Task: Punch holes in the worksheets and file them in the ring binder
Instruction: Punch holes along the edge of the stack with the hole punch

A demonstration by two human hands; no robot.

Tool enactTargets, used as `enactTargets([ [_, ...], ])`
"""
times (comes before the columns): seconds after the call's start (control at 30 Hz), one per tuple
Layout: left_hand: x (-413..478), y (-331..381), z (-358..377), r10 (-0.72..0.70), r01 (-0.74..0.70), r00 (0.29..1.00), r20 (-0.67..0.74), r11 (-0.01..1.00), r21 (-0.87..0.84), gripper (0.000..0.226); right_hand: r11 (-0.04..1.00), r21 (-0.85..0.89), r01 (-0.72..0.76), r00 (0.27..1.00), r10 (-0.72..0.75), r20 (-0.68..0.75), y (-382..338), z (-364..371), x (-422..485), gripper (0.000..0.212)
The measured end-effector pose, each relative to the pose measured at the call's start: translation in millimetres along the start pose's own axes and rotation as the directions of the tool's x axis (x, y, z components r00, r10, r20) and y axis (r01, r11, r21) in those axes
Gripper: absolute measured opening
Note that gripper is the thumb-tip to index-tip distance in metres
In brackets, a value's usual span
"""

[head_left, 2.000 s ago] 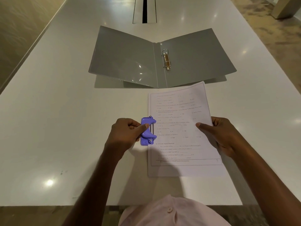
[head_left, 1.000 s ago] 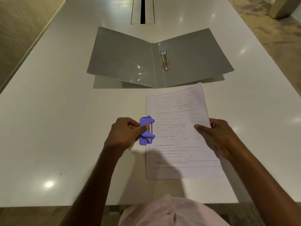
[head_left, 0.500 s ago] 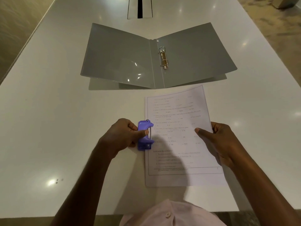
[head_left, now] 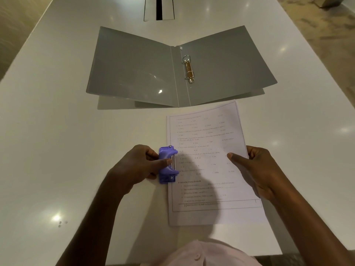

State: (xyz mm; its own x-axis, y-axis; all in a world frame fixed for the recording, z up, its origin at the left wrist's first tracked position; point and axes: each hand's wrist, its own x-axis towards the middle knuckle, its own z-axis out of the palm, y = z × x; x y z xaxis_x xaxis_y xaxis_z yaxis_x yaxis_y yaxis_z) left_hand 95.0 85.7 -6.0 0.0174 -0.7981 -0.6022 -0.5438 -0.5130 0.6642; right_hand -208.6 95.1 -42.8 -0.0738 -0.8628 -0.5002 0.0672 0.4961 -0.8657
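Observation:
A printed worksheet (head_left: 209, 212) lies on the white table (head_left: 57, 150) in front of me. A small purple hole punch (head_left: 165, 152) sits on the sheet's left edge, about halfway down. My left hand (head_left: 138, 166) grips the punch, thumb laid across its top. My right hand (head_left: 253, 169) pinches the sheet's right edge, thumb on the paper and fingers curled under it. Beyond the sheet a grey ring binder (head_left: 138, 68) lies spread open, its brass ring mechanism (head_left: 188, 69) beside the spine.
A cable slot (head_left: 159, 8) is set into the table at the far end. The table's left edge runs diagonally along a tan floor (head_left: 15, 20). A pink garment (head_left: 199, 254) shows at the bottom.
The punch's jaw has moved onto the sheet's left edge after sitting slightly off it half a second ago. Both hands keep their hold. The view has shifted a little.

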Motion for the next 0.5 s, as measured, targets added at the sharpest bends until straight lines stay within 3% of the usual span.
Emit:
enactTargets([
  [0.5,3.0,-2.5,-1.3,-0.011,0.011,1.0,-0.001,1.0,-0.003,0.032,0.999,-0.037,0.003,1.0,-0.004,-0.024,-3.2,3.0,-1.2,0.017],
])
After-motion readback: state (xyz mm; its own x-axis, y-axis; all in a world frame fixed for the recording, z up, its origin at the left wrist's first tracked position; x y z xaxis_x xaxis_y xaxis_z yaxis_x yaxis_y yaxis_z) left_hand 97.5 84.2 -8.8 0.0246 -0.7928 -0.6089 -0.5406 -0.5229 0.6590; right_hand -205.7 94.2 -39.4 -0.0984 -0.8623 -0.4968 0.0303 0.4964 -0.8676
